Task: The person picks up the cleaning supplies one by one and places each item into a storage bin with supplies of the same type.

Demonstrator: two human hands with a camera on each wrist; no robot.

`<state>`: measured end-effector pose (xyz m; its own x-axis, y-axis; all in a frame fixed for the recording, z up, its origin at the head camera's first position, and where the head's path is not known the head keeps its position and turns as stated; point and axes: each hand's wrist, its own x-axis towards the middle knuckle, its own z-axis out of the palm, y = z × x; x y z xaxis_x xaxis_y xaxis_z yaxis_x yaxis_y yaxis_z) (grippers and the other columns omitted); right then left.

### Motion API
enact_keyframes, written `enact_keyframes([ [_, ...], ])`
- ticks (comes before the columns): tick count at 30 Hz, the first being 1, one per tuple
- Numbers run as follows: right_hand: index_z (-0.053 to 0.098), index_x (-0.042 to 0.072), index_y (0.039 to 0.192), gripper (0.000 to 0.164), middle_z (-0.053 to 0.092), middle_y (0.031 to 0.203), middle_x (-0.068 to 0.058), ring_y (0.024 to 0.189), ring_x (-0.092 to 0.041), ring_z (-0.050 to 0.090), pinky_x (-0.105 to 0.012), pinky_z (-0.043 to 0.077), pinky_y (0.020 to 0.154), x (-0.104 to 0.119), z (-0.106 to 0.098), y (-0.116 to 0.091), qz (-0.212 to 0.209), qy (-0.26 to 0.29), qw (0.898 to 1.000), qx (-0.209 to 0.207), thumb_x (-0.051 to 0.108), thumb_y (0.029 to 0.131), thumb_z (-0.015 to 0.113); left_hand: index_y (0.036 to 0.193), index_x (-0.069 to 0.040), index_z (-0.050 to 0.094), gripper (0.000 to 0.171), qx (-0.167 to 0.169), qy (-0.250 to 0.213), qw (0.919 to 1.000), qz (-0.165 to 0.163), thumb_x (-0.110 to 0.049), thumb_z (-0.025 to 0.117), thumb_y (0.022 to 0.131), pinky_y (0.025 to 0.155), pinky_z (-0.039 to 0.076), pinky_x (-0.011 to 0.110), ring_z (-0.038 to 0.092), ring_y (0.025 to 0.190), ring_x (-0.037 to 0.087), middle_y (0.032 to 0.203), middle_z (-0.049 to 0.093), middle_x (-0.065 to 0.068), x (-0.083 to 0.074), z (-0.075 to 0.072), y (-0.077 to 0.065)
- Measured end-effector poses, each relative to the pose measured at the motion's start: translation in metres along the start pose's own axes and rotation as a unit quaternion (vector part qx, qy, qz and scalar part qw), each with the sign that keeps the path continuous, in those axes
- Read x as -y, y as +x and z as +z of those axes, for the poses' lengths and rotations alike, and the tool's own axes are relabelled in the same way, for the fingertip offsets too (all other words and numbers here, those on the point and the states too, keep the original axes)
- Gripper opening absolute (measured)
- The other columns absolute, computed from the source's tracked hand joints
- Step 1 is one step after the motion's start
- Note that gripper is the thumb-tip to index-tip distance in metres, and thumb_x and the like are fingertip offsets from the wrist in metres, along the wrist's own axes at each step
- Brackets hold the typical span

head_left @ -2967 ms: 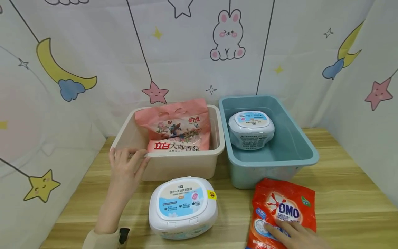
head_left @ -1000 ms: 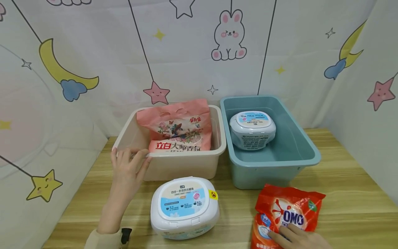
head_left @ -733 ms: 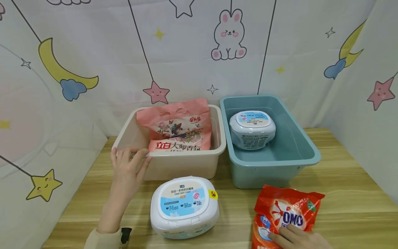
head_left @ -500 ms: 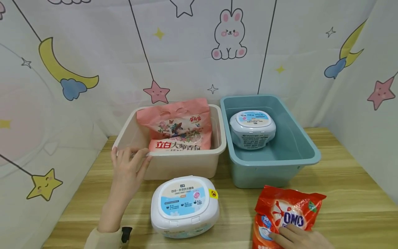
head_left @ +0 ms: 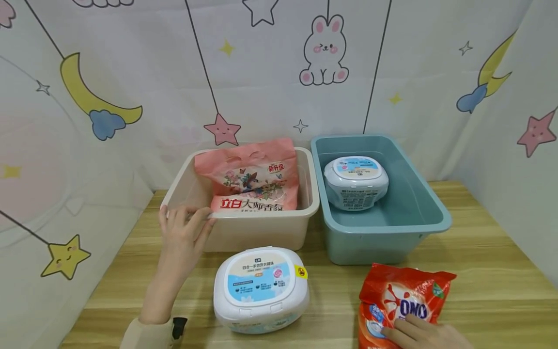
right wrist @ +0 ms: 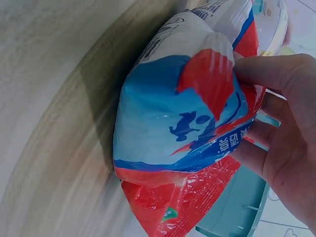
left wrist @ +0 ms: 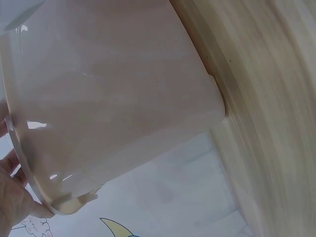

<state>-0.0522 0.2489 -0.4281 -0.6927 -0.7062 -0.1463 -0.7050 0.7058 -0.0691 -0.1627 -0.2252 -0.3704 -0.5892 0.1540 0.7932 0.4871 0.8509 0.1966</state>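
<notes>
My left hand (head_left: 183, 235) grips the front left rim of a cream plastic basin (head_left: 257, 235). In the left wrist view, the fingers (left wrist: 12, 197) wrap the lip of this basin (left wrist: 108, 98). Inside it leans a pink bag of laundry powder (head_left: 257, 177). At the lower right, my right hand (head_left: 420, 332) holds a red OMO detergent bag (head_left: 403, 291). The right wrist view shows the thumb (right wrist: 261, 69) on one side of this crinkled bag (right wrist: 168, 113), near the table, and the other fingers on its opposite side.
A white tub of laundry beads (head_left: 261, 291) stands on the wooden table (head_left: 331, 310) between my forearms. Beside the cream basin, a blue-green basin (head_left: 388, 230) holds a similar white tub (head_left: 355, 184). Behind hangs a patterned white cloth (head_left: 270, 72).
Since the earliest frame, the OMO bag's top has shifted toward me and right, and my right fingers have curled more on it. The left hand keeps its place on the rim.
</notes>
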Motion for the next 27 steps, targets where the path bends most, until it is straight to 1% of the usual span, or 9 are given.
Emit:
enact_keyframes([
  [5, 0.062, 0.026, 0.120, 0.058, 0.067, 0.105, 0.011, 0.084, -0.005, 0.059, -0.010, 0.043, 0.053, 0.001, -0.003, 0.000, -0.022, -0.007, 0.999, -0.038, 0.070, 0.086, 0.047, 0.100, -0.005, 0.067, 0.024, 0.000, 0.000, 1.0000, -0.003, -0.006, 0.076, 0.077, 0.107, 0.012, 0.071, 0.050, 0.096, 0.037, 0.094, 0.056, 0.015, 0.000, 0.001, -0.001],
  [7, 0.062, 0.027, 0.120, 0.058, 0.066, 0.104, 0.012, 0.084, -0.004, 0.058, -0.009, 0.042, 0.052, 0.002, -0.005, 0.000, -0.024, -0.003, 0.999, -0.040, 0.071, 0.085, 0.047, 0.100, -0.005, 0.067, 0.025, 0.000, 0.001, 1.0000, -0.003, -0.006, 0.076, 0.077, 0.107, 0.012, 0.071, 0.050, 0.097, 0.037, 0.094, 0.056, 0.015, 0.000, 0.001, -0.001],
  [11, 0.061, 0.027, 0.121, 0.060, 0.065, 0.105, 0.013, 0.085, -0.002, 0.057, -0.010, 0.043, 0.054, 0.001, -0.008, 0.000, -0.023, 0.009, 0.999, -0.025, 0.072, 0.084, 0.046, 0.100, -0.006, 0.067, 0.024, 0.000, 0.000, 1.0000, -0.004, -0.006, 0.076, 0.077, 0.107, 0.012, 0.071, 0.051, 0.097, 0.037, 0.095, 0.056, 0.015, 0.001, 0.001, -0.001],
  [21, 0.062, 0.023, 0.119, 0.053, 0.065, 0.101, 0.013, 0.081, 0.001, 0.055, -0.013, 0.045, 0.057, 0.002, -0.018, 0.002, -0.070, 0.000, 0.996, -0.049, 0.065, 0.089, 0.048, 0.099, -0.005, 0.067, 0.023, -0.001, 0.001, 1.0000, -0.005, -0.006, 0.076, 0.078, 0.106, 0.013, 0.072, 0.051, 0.095, 0.037, 0.093, 0.056, 0.016, -0.001, 0.000, -0.001],
  [27, 0.061, 0.025, 0.118, 0.052, 0.063, 0.098, 0.015, 0.078, 0.003, 0.053, -0.010, 0.041, 0.055, 0.003, -0.022, 0.003, -0.079, -0.006, 0.995, -0.065, 0.066, 0.087, 0.050, 0.099, -0.005, 0.067, 0.022, -0.001, 0.004, 1.0000, -0.007, -0.007, 0.076, 0.079, 0.106, 0.013, 0.072, 0.051, 0.095, 0.037, 0.093, 0.056, 0.016, -0.002, -0.001, 0.000],
])
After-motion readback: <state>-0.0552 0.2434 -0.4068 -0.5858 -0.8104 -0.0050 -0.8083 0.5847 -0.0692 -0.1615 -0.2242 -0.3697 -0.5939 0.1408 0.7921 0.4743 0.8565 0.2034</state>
